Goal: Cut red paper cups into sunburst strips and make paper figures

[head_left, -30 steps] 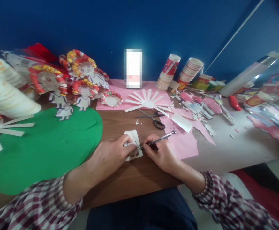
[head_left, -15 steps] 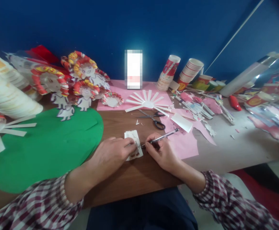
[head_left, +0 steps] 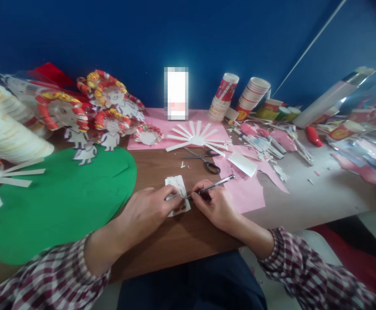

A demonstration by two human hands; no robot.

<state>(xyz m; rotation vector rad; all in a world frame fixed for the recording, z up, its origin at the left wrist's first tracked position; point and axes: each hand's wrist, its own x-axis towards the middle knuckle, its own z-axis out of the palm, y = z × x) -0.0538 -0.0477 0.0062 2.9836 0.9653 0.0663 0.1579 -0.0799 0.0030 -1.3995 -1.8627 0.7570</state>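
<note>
A small white piece of paper [head_left: 177, 181] with a dark-lined drawing and brown patches lies on the wooden table in front of me. My left hand [head_left: 151, 209] rests on its left side, fingers curled together and pressing it to the tabletop; they cover part of the drawing. From the right, my right hand [head_left: 216, 203] grips a pen [head_left: 218, 182] with a clear barrel and dark parts. The pen's tip reaches the right part of the paper, beside my left fingertips. Black-handled scissors [head_left: 212, 167] lie open just beyond my hands.
A green round sheet [head_left: 62, 193] covers the left side. Paper-cup figures with red-yellow rings [head_left: 112, 125] stand behind it. A white strip-cut cup [head_left: 197, 140] lies on pink paper [head_left: 155, 116] before a blurred bright screen [head_left: 176, 92]. Stacked cups [head_left: 223, 97] and scraps [head_left: 267, 148] sit right.
The view has shifted slightly, so everything appears a little further left. My right hand and pen have moved slightly closer to my left fingertips, which still hold the paper.
</note>
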